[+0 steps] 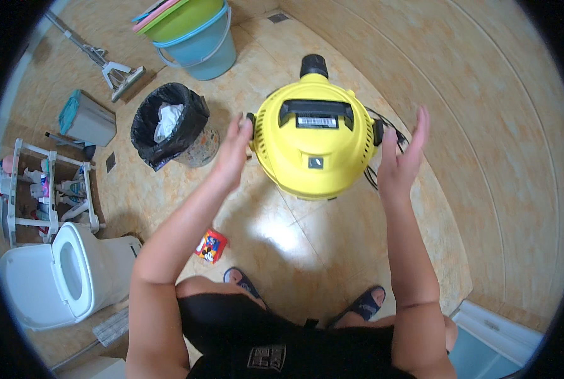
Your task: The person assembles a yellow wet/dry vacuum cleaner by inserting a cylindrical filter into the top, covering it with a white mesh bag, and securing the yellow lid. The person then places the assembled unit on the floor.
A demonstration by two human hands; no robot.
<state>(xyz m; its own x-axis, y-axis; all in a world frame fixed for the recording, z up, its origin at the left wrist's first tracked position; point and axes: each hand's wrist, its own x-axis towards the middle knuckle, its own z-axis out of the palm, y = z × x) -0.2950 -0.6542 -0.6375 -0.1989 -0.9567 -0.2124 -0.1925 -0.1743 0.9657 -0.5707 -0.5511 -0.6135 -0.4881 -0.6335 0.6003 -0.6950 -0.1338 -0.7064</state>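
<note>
A yellow canister vacuum cleaner (313,151) stands in front of me, its lid seen from above. Its black carrying handle (315,110) arches over a label, and a small dark switch (316,163) lies nearer to me. My left hand (233,155) is at the black latch on the lid's left side, fingers pointing forward and seemingly touching it. On the other side, my right hand (401,165) is open with fingers stretched; its thumb is close to the right latch (378,132). Contact there is hard to make out. Neither hand is wrapped round anything.
A bin with a black bag (197,142) stands left of the vacuum. Behind it are a blue bucket (206,54) and a mop (114,72). A red packet (212,246) lies by my left foot. The toilet (73,271) and a shelf rack (53,196) are at left; a black cord (389,123) trails at right.
</note>
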